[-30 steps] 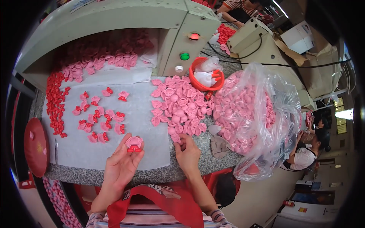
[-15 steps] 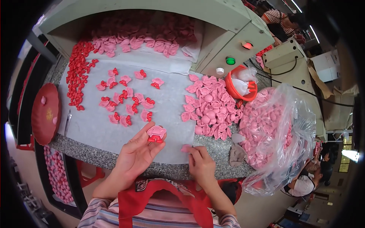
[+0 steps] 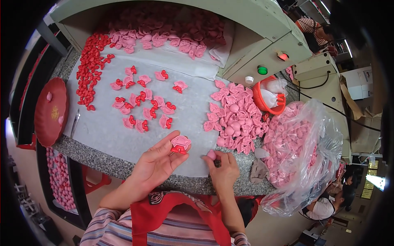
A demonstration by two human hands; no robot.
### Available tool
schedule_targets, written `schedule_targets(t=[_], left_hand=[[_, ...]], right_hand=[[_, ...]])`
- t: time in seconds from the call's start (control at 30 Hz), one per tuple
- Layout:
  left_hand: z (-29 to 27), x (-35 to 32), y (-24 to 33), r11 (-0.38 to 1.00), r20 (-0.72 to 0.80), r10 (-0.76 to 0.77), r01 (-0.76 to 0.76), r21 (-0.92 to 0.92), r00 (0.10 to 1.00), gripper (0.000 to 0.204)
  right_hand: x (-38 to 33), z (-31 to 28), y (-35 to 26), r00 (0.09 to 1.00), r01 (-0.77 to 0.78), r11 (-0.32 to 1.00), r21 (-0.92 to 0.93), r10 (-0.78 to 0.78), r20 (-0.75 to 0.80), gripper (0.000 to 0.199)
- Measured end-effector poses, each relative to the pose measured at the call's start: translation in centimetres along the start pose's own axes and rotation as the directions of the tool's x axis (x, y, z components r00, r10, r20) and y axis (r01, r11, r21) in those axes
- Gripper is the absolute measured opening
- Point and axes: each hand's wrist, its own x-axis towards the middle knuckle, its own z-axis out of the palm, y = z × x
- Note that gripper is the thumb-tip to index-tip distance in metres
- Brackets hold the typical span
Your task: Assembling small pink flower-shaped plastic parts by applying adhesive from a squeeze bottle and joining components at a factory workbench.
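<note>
Between the thumb and fingers of my left hand (image 3: 152, 165) is a small pink and red plastic figure part (image 3: 180, 142), its pink top over a red lower piece. My right hand (image 3: 225, 172), at the near edge of the white sheet (image 3: 106, 141), pinches a rounded pink plastic piece (image 3: 211, 154). Beyond my hands, several joined pink-and-red parts (image 3: 146, 113) lie scattered on the sheet. Loose pink pieces (image 3: 234, 119) are heaped to the right, and small red pieces (image 3: 91, 67) form a long pile at the left.
A green-grey machine (image 3: 262, 49) arches over more pink pieces at the back. On the right are a red basket (image 3: 257, 92) with white items and a clear plastic bag (image 3: 324, 139) of pink pieces. A red dish (image 3: 45, 123) and metal tweezers (image 3: 75, 123) lie left. Co-workers sit beyond.
The pink piece in my right hand has turned and now shows a rounded side. My left hand still holds the pink and red part. The whole view has shifted slightly.
</note>
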Motion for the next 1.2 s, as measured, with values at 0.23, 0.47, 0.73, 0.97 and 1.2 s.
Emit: schedule_targets(t=[0.23,0.47,0.73,0.97,1.2], left_hand=[[-0.5,0.2,0.0,1.000,-0.005,-0.026,0.026,0.004,1.000,0.044],[0.4,0.0,-0.6,0.998,0.001,-0.020,0.019,0.063,1.000,0.048],[1.7,-0.8,-1.4,0.978,0.041,0.003,-0.012,0.208,0.999,0.043],[1.9,-1.1,-2.0,0.959,0.034,0.063,-0.070,0.273,0.997,0.037],[2.6,-1.7,-1.8,0.950,0.026,0.062,-0.067,0.305,0.998,0.033]], right_hand=[[1.9,-1.9,1.6,0.966,0.236,0.966,0.106,-0.245,0.083,0.025],[1.8,-2.3,1.9,0.952,-0.073,0.884,0.461,-0.076,0.297,0.029],[1.9,-3.2,-1.2,0.875,-0.478,-0.329,0.814,-0.103,0.472,0.030],[1.8,-4.5,-4.3,0.967,-0.253,0.166,0.953,0.055,0.248,0.038],[2.2,-5.3,-6.7,0.976,0.216,0.791,0.573,-0.164,-0.141,0.038]])
